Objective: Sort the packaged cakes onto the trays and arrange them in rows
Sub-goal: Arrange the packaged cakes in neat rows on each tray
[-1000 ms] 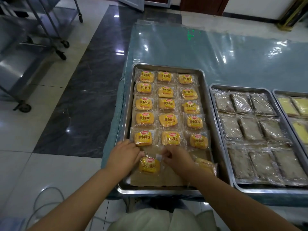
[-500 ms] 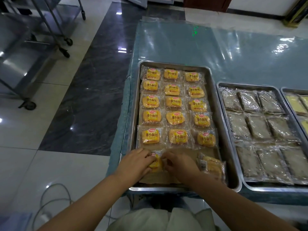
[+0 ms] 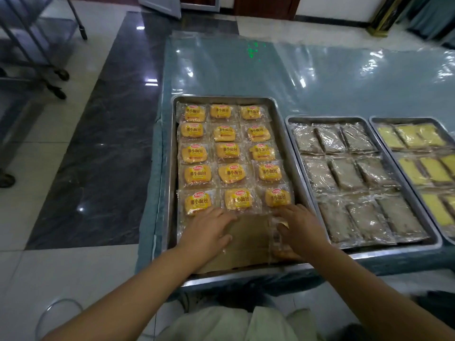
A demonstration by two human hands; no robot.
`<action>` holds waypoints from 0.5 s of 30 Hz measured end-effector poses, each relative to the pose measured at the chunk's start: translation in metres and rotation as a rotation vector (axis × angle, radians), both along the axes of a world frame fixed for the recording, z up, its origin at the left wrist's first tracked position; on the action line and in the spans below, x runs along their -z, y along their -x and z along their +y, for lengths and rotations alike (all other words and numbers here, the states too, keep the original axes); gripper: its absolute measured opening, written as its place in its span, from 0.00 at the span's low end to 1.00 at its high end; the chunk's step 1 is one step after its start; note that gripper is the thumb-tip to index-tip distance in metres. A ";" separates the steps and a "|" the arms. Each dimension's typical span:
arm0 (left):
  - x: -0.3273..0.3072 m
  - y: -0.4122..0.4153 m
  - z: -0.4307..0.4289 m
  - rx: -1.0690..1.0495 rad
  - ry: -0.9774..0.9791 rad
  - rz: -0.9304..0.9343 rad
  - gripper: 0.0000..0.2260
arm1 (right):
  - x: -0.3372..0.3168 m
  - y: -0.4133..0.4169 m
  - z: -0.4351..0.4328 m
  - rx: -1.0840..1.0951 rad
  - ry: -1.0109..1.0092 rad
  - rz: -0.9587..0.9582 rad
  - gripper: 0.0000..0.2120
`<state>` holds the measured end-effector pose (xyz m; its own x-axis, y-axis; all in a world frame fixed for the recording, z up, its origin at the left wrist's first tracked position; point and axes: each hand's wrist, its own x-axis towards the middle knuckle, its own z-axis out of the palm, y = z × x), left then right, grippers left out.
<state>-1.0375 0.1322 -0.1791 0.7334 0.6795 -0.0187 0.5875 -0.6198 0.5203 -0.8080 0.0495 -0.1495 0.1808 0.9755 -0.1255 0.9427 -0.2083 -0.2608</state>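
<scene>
Now your left grip (image 3: pixel 209 230) and right grip (image 3: pixel 299 227) are sitting apart, no longer meeting over one cake mid-tray as half a second ago. Both are lying wide and flat, fingers straight. The left is pressing a crinkly, clear-wrapped yellow cake (image 3: pixel 182 226), mostly hidden, into the near-left slot. The right is covering another packet (image 3: pixel 277 239) at near-right. Between them matte brown paper (image 3: pixel 248 239) is showing on the steel tray (image 3: pixel 171 168), below five glossy rows of square cakes (image 3: pixel 232 173).

Teal table cover (image 3: pixel 246 70); silver tray (image 3: pixel 173 168); orange-yellow cakes (image 3: pixel 232 150), red logos (image 3: pixel 198 168); grey-brown cakes (image 3: pixel 344 173); pale-yellow cakes (image 3: pixel 411 136)
</scene>
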 end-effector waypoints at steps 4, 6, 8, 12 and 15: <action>0.008 -0.038 -0.010 0.068 -0.026 0.084 0.23 | -0.003 -0.026 -0.016 -0.080 0.200 -0.164 0.18; 0.012 -0.055 -0.015 0.077 0.035 0.096 0.24 | -0.003 -0.033 -0.021 -0.103 0.253 -0.202 0.18; 0.016 -0.070 -0.021 0.058 0.119 0.085 0.25 | -0.002 -0.039 -0.024 -0.123 0.248 -0.234 0.18; 0.017 -0.091 -0.032 -0.047 0.377 0.051 0.23 | -0.002 -0.050 -0.020 -0.160 0.288 -0.215 0.16; 0.008 -0.092 -0.034 -0.157 0.456 -0.029 0.08 | -0.012 -0.050 -0.010 -0.173 0.298 -0.128 0.11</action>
<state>-0.9457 0.0987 -0.1866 0.6272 0.7093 -0.3217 0.6370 -0.2295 0.7359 -0.7582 0.0394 -0.1380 0.0489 0.9172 -0.3955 0.9917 -0.0918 -0.0902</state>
